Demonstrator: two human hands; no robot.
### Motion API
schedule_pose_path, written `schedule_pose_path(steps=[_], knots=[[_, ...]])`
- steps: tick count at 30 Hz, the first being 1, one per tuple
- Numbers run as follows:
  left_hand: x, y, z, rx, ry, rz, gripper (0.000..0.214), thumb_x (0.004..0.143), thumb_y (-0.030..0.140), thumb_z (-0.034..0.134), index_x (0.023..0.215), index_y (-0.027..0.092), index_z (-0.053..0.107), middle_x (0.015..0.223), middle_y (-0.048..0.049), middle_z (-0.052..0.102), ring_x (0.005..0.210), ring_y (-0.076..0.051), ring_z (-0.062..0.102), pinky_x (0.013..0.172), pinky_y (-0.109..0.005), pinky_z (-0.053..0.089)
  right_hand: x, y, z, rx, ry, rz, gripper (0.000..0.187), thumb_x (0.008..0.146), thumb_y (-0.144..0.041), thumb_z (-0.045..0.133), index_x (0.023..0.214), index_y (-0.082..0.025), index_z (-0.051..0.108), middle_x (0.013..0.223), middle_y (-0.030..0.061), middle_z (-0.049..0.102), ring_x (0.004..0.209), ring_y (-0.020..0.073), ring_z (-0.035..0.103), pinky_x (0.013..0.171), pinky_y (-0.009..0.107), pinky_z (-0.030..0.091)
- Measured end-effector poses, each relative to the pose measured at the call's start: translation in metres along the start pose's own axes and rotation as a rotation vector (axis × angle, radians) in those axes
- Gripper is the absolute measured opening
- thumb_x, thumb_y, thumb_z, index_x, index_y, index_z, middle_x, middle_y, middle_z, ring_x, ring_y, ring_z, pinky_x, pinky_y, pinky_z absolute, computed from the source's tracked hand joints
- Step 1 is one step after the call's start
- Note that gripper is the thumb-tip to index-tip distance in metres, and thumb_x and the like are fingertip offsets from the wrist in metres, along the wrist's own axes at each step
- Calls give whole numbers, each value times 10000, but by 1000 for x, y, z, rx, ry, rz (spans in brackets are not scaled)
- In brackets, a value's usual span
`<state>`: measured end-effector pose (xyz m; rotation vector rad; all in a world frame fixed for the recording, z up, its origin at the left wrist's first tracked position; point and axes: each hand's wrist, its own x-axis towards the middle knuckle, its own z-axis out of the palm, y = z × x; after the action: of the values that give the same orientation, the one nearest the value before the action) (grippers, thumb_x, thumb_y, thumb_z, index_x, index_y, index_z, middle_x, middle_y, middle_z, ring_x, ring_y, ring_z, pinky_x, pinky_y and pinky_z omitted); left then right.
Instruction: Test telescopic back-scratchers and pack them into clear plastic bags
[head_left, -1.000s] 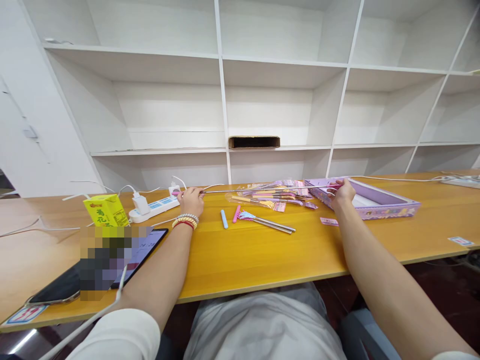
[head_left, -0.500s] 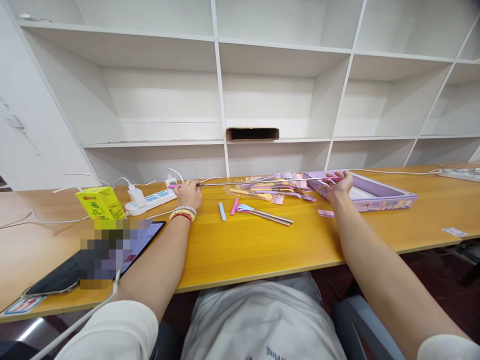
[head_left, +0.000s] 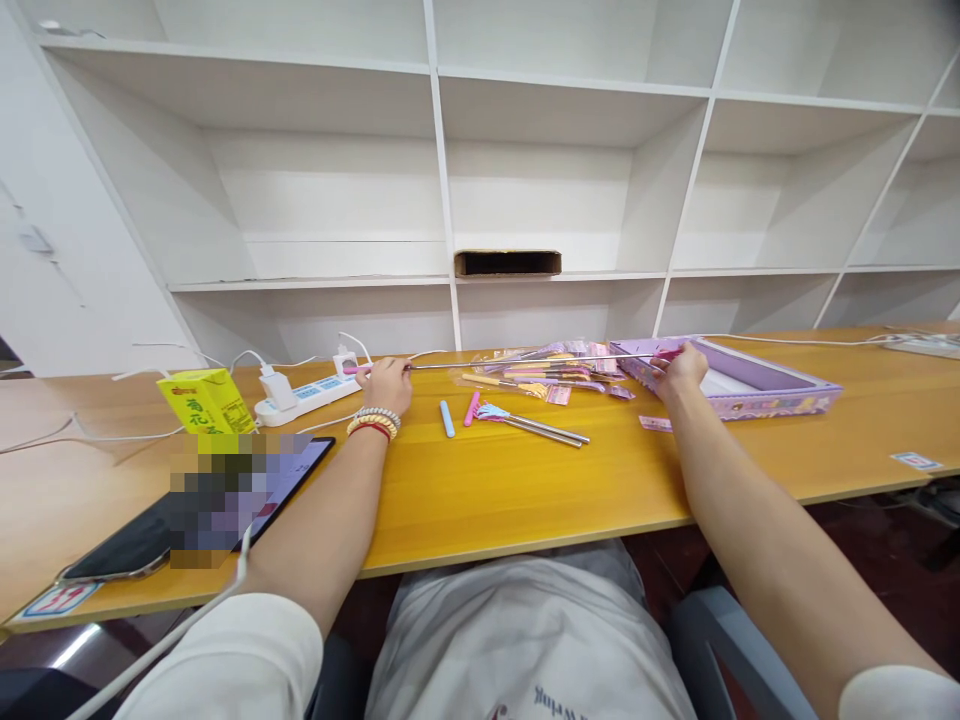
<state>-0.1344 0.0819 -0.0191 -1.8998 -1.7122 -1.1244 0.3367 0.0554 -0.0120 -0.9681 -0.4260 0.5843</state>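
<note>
I hold a long thin silver telescopic rod [head_left: 525,362] stretched level above the yellow desk [head_left: 525,480]. My left hand [head_left: 386,385] is closed around its pink handle end near the power strip. My right hand [head_left: 681,370] is closed on the other end, pink as well, just over the edge of the purple box [head_left: 780,395]. Under the rod lies a pile of packaged pink and purple sticks [head_left: 551,375]. Nearer me lie a loose rod with a fan-shaped tip [head_left: 529,422], a blue cap [head_left: 447,418] and a pink cap [head_left: 471,408].
A white power strip [head_left: 307,395] with chargers and a yellow drink carton [head_left: 206,402] stand at the left. A tablet [head_left: 210,495] lies at the front left. White shelving [head_left: 450,200] rises behind the desk. Small labels [head_left: 916,461] lie at the right.
My head has tilted a little, shifting the view. The rod stays stretched between both hands, and the left hand has drifted slightly to the right.
</note>
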Motion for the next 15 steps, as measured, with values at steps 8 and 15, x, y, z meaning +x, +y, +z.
schedule_pose_path(steps=[8,15], knots=[[-2,5,-2,22,159,-1,226,824,254,430,887,214,644,1029,-81,608,1048,-265,484,921,-464,190,0,-1,-6,-164,378,-230,118,821,-292,510,779,-205,442,637,-29,511,485,78,506,428,181,383],[-2,4,-2,25,198,-48,233,821,240,427,899,208,644,1024,-84,626,1038,-257,493,921,-457,198,-6,-5,-1,-172,260,-137,126,851,-335,421,817,-215,439,565,-31,514,395,104,437,362,228,295]])
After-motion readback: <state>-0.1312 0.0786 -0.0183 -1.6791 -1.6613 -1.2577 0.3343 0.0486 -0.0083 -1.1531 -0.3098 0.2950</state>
